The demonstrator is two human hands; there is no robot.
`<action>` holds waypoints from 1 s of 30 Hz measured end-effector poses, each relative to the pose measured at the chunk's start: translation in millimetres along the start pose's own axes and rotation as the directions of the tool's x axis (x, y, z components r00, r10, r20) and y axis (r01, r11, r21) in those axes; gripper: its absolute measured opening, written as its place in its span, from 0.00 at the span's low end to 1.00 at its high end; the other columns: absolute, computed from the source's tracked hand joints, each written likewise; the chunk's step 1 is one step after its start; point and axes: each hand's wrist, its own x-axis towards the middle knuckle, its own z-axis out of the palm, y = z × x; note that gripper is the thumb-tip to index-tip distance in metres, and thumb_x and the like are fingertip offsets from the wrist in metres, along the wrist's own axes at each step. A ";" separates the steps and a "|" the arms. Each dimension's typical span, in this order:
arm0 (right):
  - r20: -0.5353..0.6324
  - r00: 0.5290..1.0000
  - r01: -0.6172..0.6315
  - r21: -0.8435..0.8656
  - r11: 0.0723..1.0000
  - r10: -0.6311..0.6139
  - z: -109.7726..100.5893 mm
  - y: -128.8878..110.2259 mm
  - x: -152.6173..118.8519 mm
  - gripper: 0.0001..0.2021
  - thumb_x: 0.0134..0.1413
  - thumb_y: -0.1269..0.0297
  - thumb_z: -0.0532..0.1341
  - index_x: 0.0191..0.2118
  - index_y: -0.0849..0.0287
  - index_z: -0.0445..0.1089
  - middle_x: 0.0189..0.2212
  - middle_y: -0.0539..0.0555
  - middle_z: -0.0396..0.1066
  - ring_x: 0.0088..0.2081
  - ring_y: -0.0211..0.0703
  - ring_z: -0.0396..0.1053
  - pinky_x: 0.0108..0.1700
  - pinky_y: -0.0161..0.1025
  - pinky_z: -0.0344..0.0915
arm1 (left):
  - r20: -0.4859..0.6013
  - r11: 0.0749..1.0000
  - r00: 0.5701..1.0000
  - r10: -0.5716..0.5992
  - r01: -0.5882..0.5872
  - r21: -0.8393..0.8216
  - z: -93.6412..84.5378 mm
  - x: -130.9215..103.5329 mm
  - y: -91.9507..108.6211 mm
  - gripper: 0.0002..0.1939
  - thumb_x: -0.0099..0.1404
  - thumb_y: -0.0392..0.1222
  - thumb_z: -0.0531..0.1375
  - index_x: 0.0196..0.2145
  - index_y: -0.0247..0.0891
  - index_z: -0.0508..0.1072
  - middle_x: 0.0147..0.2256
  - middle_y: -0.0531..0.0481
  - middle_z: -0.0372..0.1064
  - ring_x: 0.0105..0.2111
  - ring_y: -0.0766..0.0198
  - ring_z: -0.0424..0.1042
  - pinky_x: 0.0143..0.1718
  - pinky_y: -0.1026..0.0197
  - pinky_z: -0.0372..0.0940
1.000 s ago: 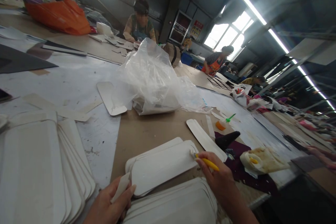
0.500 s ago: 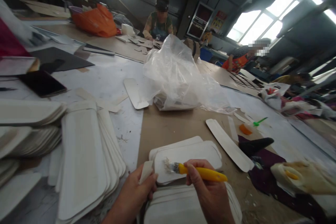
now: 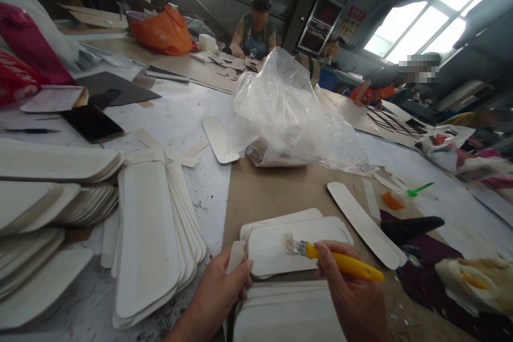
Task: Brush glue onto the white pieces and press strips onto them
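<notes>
My right hand (image 3: 348, 278) is closed around the yellow handle of a paintbrush (image 3: 340, 263). Its bristles rest on the top piece of a small stack of white rounded panels (image 3: 276, 248). At that panel's left end, my left hand (image 3: 222, 288) pinches a short off-white strip (image 3: 236, 255) between thumb and fingers. Nearer to me, partly behind my right hand, lies another pile of white panels (image 3: 288, 315). To the left of my hands, a fanned stack of long white panels (image 3: 146, 235) has beige middles.
A clear plastic bag (image 3: 280, 112) stands beyond the panels. On the right are a loose white panel (image 3: 364, 224), a black-handled tool (image 3: 412, 228) and a whitish glue-crusted container (image 3: 468, 283). A phone (image 3: 94, 123) lies left. A co-worker (image 3: 254, 32) sits across the table.
The paintbrush has moved rightward along the top panel, away from my left hand. My left hand keeps its pinch on the strip. The whole view has shifted slightly.
</notes>
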 end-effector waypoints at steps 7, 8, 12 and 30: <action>0.104 0.963 0.255 -0.045 0.966 -0.250 -11.9 26.4 11.6 0.10 0.54 0.58 0.56 0.30 0.58 0.67 0.23 0.52 0.68 0.25 0.40 0.68 0.29 0.36 0.66 | -0.080 0.999 0.997 0.000 -0.003 -0.045 4.0 -3.6 -2.7 0.15 0.50 0.52 0.57 0.22 0.37 0.63 0.16 0.56 0.61 0.15 0.70 0.58 0.16 0.68 0.49; 0.079 0.958 0.282 -0.098 0.954 -0.275 -18.2 33.6 16.2 0.10 0.54 0.58 0.56 0.30 0.58 0.68 0.25 0.53 0.69 0.26 0.41 0.69 0.30 0.37 0.67 | -0.084 0.999 0.996 0.001 -0.005 -0.042 4.4 -3.8 -2.7 0.16 0.50 0.53 0.58 0.22 0.37 0.63 0.16 0.56 0.62 0.15 0.70 0.58 0.16 0.68 0.49; -0.005 0.953 0.288 -0.297 0.910 -0.303 -53.5 57.8 35.4 0.11 0.53 0.56 0.57 0.32 0.59 0.68 0.27 0.54 0.70 0.29 0.43 0.70 0.34 0.39 0.68 | -0.129 1.000 0.992 0.000 -0.004 -0.031 7.0 -5.2 -1.6 0.16 0.48 0.54 0.58 0.21 0.36 0.65 0.15 0.56 0.61 0.15 0.69 0.57 0.17 0.67 0.49; 0.068 0.778 0.621 -0.230 0.749 -0.624 -42.4 42.7 10.5 0.06 0.55 0.72 0.55 0.38 0.57 0.66 0.32 0.55 0.70 0.36 0.42 0.70 0.40 0.39 0.69 | -0.212 0.999 0.977 0.030 -0.032 -0.007 10.0 -6.6 -13.0 0.21 0.45 0.59 0.62 0.24 0.36 0.67 0.15 0.55 0.62 0.16 0.66 0.58 0.17 0.66 0.50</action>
